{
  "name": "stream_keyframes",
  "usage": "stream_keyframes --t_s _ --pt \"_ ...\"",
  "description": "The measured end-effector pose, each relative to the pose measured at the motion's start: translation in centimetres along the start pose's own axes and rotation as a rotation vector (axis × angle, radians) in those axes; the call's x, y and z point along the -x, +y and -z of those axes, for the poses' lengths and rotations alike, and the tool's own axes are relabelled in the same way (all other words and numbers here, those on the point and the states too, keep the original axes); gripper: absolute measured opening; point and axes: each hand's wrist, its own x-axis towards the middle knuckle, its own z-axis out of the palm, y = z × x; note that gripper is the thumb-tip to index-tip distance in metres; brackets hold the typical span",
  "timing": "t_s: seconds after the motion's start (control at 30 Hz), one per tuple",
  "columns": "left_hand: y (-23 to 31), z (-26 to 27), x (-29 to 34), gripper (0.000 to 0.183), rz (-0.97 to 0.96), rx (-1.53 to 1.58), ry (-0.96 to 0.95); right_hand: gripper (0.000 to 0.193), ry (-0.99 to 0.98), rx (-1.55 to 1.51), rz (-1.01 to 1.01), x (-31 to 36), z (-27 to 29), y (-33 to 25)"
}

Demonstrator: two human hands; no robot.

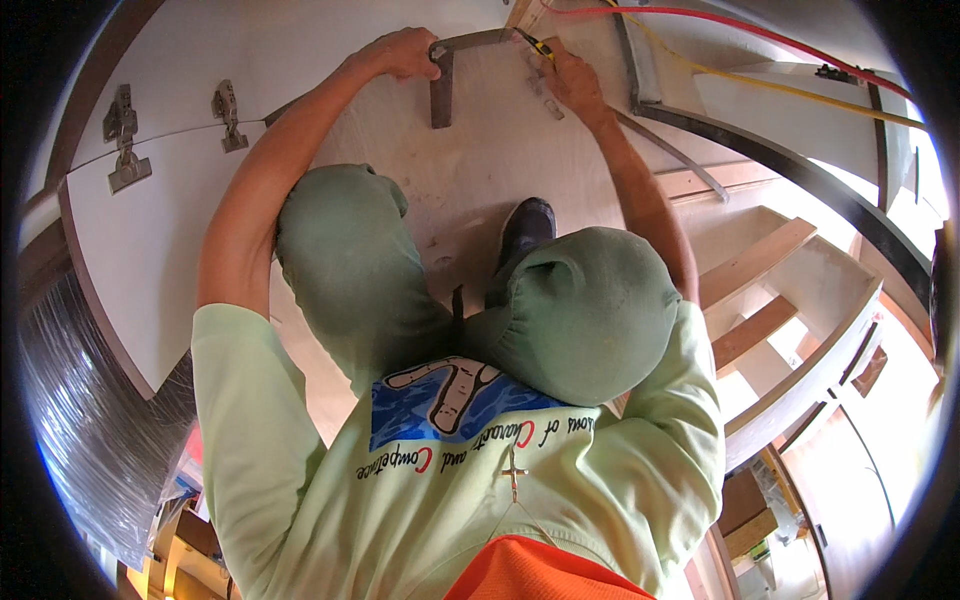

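Note:
At the top middle, my left hand (405, 55) is closed on a thin dark strip (441, 95). One part of the strip hangs below my fingers and another runs right toward my other hand. My right hand (572, 80) grips a yellow and black utility knife (540, 46), its tip at the strip's right end. The exact contact between blade and strip is too small to make out. Both hands are over a pale wooden panel (450, 180), beyond my bent knees.
White cabinet doors with metal hinges (125, 140) stand on the left, near plastic-wrapped material (90, 400). A red hose (740, 38) and yellow cord (790, 85) cross the upper right. A wooden frame with slats (755, 265) lies to the right. My shoe (528, 225) rests on the panel.

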Motion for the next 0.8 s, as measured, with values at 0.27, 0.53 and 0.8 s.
stream_keyframes --t_s 0.27,0.53,0.8 --pt "-0.9 -0.2 -1.0 0.027 -0.043 -0.029 -0.041 0.027 0.275 -0.150 -0.081 2.5 -4.1 -0.7" --pt "-0.4 0.1 -1.0 0.027 -0.020 -0.035 -0.072 0.033 0.241 -0.346 -0.133 2.3 -5.7 -2.2" --pt "0.1 0.8 -0.5 0.025 -0.039 -0.045 -0.046 0.033 0.121 -1.035 -0.281 4.3 -6.2 -4.2"
